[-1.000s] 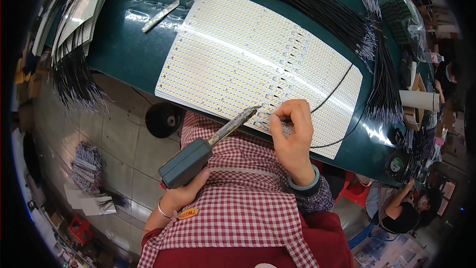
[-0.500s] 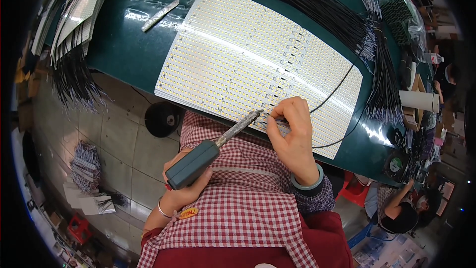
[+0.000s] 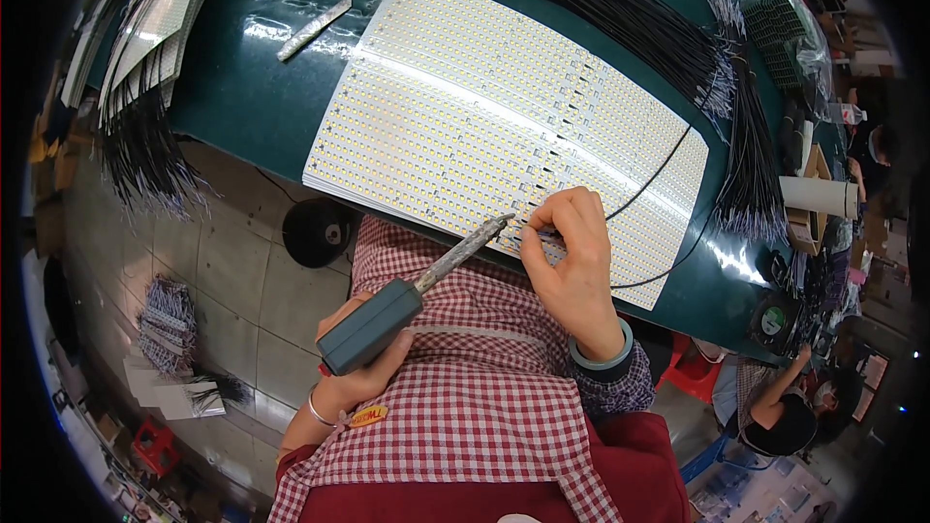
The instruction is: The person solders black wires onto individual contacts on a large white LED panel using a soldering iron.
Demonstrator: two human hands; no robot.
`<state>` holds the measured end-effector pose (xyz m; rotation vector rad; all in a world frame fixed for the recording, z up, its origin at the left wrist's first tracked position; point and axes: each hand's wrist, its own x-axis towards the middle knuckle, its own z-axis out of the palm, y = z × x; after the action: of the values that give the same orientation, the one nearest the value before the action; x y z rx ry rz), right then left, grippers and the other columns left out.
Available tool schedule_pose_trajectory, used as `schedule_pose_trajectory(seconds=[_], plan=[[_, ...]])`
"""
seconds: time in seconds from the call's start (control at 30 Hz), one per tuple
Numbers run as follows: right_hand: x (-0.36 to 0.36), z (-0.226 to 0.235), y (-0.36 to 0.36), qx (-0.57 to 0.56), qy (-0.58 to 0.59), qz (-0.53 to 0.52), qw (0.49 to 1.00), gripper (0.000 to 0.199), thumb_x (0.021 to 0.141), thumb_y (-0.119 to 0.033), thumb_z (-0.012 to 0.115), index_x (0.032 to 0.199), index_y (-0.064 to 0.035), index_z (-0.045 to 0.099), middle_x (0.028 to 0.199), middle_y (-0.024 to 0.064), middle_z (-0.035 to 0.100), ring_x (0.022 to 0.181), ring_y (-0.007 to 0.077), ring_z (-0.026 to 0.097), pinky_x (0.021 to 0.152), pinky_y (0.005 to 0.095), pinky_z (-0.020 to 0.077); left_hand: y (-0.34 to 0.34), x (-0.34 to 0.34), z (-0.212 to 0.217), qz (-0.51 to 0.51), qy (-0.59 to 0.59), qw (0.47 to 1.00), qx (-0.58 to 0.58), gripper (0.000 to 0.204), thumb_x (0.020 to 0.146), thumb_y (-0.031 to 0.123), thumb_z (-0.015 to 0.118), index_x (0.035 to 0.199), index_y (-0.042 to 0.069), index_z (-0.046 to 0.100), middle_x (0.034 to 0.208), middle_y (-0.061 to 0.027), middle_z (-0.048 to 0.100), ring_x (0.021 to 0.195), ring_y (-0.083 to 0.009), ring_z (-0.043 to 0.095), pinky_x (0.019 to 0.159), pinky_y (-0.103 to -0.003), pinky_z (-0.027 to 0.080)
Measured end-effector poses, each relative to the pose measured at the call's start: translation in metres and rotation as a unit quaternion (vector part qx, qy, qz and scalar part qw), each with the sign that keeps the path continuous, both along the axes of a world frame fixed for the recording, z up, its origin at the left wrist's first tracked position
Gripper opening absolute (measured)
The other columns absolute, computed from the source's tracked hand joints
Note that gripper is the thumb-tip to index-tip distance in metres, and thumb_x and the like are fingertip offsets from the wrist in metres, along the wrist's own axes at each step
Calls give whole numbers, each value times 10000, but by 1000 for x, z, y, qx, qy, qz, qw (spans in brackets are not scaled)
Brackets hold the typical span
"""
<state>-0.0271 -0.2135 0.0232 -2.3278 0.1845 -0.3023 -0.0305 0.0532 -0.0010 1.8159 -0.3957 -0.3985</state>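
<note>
My left hand (image 3: 363, 383) is wrapped round the grey-green handle of a soldering iron (image 3: 371, 327). The iron's tip rests at the near edge of a stack of white LED boards (image 3: 455, 116), dotted with small yellowish LEDs. Close beside that tip, the thumb and forefinger of my right hand (image 3: 576, 266) are pinched together, palm down over the boards. A black wire (image 3: 654, 174) runs from this hand toward the upper right, and another dark stretch of wire leaves lower down. The pinched wire end itself is hidden by the fingers.
Long bundles of black wires (image 3: 601, 5) lie behind the boards, with more wires (image 3: 751, 165) at the right. A metal strip (image 3: 315, 29) is on the green table (image 3: 232, 87). Wired boards (image 3: 150, 34) overhang its left edge. Another person (image 3: 785, 407) sits at the right.
The soldering iron's handle has shifted slightly down and left with my left hand, its tip staying almost in place. My right hand looks nearly still.
</note>
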Motion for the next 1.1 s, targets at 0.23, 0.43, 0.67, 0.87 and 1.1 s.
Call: schedule_pose_trajectory(seconds=[0.23, 0.43, 0.67, 0.87, 1.1], plan=[[-2, -6, 1, 35, -17, -24, 999, 140, 703, 45, 639, 761, -22, 532, 798, 96, 498, 761, 254, 481, 653, 353, 400, -1, -1, 5, 17, 32, 999, 22, 257, 702, 10, 723, 947, -33, 661, 827, -132, 628, 663, -234, 620, 586, -287, 492], [-2, -8, 3, 37, -32, -36, 998, 147, 700, 61, 634, 750, -26, 527, 788, 87, 493, 743, 241, 479, 631, 343, 397, -1, -1, 2, 16, 39, 999, 16, 268, 698, 4, 724, 954, -42, 663, 821, -132, 629, 669, -225, 625, 589, -283, 493], [-1, -12, 8, 18, -59, -53, 997, 156, 696, 73, 629, 744, -30, 521, 786, 88, 482, 741, 239, 473, 627, 342, 394, -1, -2, -1, 12, 29, 1000, 3, 254, 693, -4, 720, 936, -47, 660, 804, -130, 627, 655, -225, 624, 578, -284, 494], [-1, -14, 7, -5, -70, -47, 996, 169, 686, 79, 627, 744, -30, 512, 789, 92, 476, 742, 248, 469, 626, 350, 389, -6, 3, 3, 4, 25, 1000, -1, 241, 690, -4, 720, 919, -44, 656, 794, -125, 623, 646, -225, 620, 573, -286, 492], [-1, -12, 7, -13, -75, -44, 996, 174, 680, 78, 630, 749, -29, 510, 798, 95, 477, 748, 253, 466, 633, 354, 388, 0, 1, 0, -8, -17, 1000, 14, 251, 711, 18, 725, 948, -33, 660, 817, -127, 638, 680, -234, 633, 608, -292, 503]])
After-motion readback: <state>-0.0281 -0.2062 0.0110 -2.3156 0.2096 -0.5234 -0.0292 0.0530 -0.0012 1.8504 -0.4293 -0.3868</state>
